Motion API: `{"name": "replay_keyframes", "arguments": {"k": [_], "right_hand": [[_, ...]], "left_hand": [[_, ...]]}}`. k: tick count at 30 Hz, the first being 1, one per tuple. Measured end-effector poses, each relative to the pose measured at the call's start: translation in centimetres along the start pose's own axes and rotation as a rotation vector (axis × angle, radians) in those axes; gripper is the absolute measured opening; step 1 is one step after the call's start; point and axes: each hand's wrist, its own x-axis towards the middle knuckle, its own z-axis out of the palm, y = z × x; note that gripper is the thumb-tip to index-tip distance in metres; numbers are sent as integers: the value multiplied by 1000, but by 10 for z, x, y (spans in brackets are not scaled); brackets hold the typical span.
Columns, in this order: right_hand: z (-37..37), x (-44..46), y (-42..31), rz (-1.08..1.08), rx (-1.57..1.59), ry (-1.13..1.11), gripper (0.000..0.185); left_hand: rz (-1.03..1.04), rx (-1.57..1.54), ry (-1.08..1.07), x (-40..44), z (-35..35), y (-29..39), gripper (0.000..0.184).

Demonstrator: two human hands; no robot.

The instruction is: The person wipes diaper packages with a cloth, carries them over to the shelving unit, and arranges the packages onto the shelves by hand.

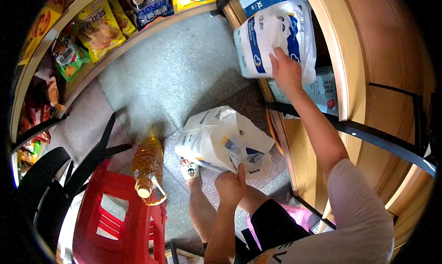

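Observation:
My right hand (286, 73) is closed on the front of a bulky white soft pack with dark blue bands (264, 34), at the opening of the right-hand shelf. The pack's wrapping is bunched at my fingers. Lower down, my left hand (230, 188) is a fist gripping the near edge of a second white plastic pack (212, 130), which hangs tilted in front of my legs above the floor. Blue and grey print shows on its crumpled wrapping. What is inside either pack is hidden.
A large bottle of yellow oil (148, 163) stands beside a red plastic stool (87, 227) on the left. Black curved bars (87, 167) rise near it. Snack bags (99, 27) line the left shelf. More packs (324, 91) lie in the wooden right shelf (354, 48). Grey tiles (152, 71) cover the floor.

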Motion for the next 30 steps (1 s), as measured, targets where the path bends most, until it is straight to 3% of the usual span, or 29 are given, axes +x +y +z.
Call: {"name": "replay_keyframes", "arguments": {"k": [5,11,15,16,21,22,25,27,30], "right_hand": [[-24,-28,-23,-53,143,2,14],[-65,-32,-20,-115,121,1,14],[-107,-53,-5,-55,78,-122,13],[-114,-55,-2,-54,39,-184,13],[-201,-118,-16,-276,186,-126,10],[-227,-144,-20,-217,156,-163,10],[-281,-236,-23,-106,291,-242,3],[-310,-296,-28,-66,360,-56,14],[-376,-373,-30,173,328,-83,12]], "left_hand": [[61,-69,83,-11,-3,3,38],[-88,-63,71,-45,-6,13,44],[-81,-62,128,-90,-32,49,46],[-1,-70,228,-103,-38,58,47],[-59,-73,132,-172,-129,148,48],[-93,-3,84,-187,-148,169,50],[-83,-172,38,-223,-199,198,51],[-42,-184,27,-242,-226,200,53],[-60,-161,-79,-265,-259,211,54]]}}
